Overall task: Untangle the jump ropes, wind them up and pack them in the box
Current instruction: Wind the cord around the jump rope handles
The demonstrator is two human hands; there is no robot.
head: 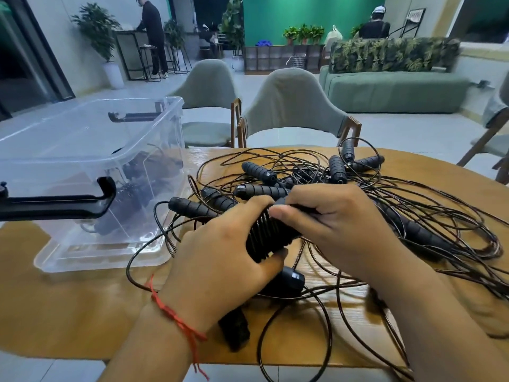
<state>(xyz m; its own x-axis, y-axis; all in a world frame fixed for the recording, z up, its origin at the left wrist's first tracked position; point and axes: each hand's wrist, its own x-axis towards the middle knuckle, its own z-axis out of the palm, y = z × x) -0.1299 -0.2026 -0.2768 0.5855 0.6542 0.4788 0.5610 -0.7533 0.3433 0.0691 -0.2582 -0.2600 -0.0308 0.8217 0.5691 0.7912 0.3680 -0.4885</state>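
A wound jump rope [271,232], its two black ribbed handles laid side by side with cord lapped round them, is held just above the bench [68,312], to the right of the clear plastic box [165,139] and nearer the viewer. It is clenched in the left grip [223,252], thumb under and fingers over, apparently so that the laps are kept from springing loose. The upper end of the bundle is pinched by the right grip [338,224], thumb against curled fingers, probably to guide or tuck in the last of the cord. Dark bundles [143,183] can be made out through the box wall, so some ropes are judged to be packed already. Further right of the box, a tangle of jump ropes [385,194] is spread over the bench, its handles crossed and its thin cords looped through one another; much untangling is judged to be left. The box is stood open within easy reach of the left side.
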